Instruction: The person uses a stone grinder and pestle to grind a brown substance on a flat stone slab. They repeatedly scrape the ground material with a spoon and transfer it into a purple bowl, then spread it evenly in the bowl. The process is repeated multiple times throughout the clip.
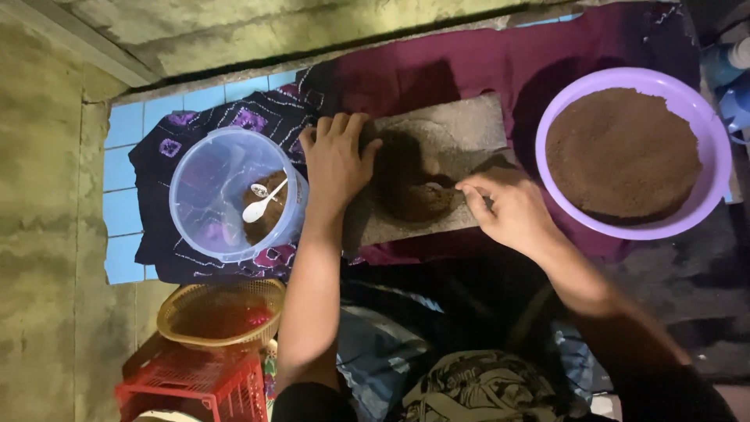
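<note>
A flat grey stone slab lies on a maroon cloth, with a mound of dark brown paste in its middle. My left hand rests palm down on the slab's left end, fingers spread beside the paste. At the paste's right edge my right hand has its fingertips pinched together, touching the paste. What the fingers pinch is too small to tell.
A purple basin heaped with brown powder stands at the right. A clear plastic tub with a white spoon stands at the left on a patterned cloth. Near me lie a woven yellow basket and a red crate.
</note>
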